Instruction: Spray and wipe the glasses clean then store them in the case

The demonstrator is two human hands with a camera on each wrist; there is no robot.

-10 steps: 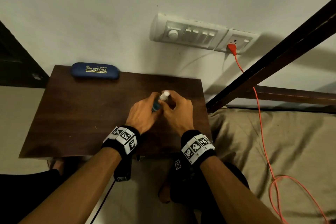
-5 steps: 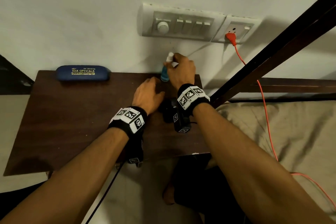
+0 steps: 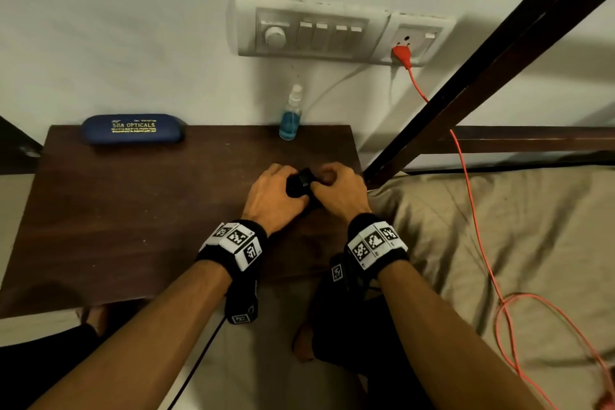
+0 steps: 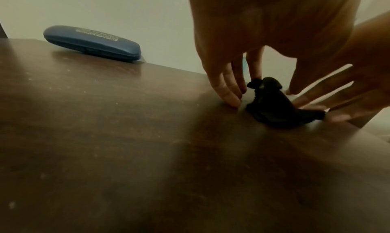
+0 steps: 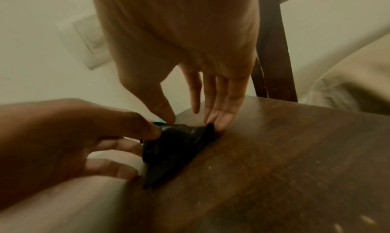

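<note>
- The left hand (image 3: 273, 200) and right hand (image 3: 339, 191) meet over a bunched black cloth (image 3: 299, 185) at about 3 o'clock on the dark wooden surface (image 3: 133, 210), close to its right edge.
- Both hands are clamped on the cloth. In the right wrist view the left thumb presses on top with the fingers curled below, and the right thumb and fingers pinch the far corner.
- The glasses are not plainly visible. A pale sliver under the cloth in the left wrist view may be a lens, so they are probably wrapped inside, but I cannot tell for sure.
- The spray bottle (image 3: 291, 116) stands upright at 12 o'clock on the back edge against the wall, and neither hand touches it. The step in hand looks like wiping.
- To wipe well, one hand should steady the frame at the bridge or rim. The other should rub each lens between thumb and finger through a flat, single layer of cloth, not a wad.
- Light pressure is best, since thin arms and hinges bend easily.
- It would help to lift the glasses slightly off the surface, so that grit on the wood is not dragged across a lens.
- The blue case (image 3: 131, 128) lies closed at 10 o'clock, well apart from the hands. It needs opening before the glasses go in.
</note>
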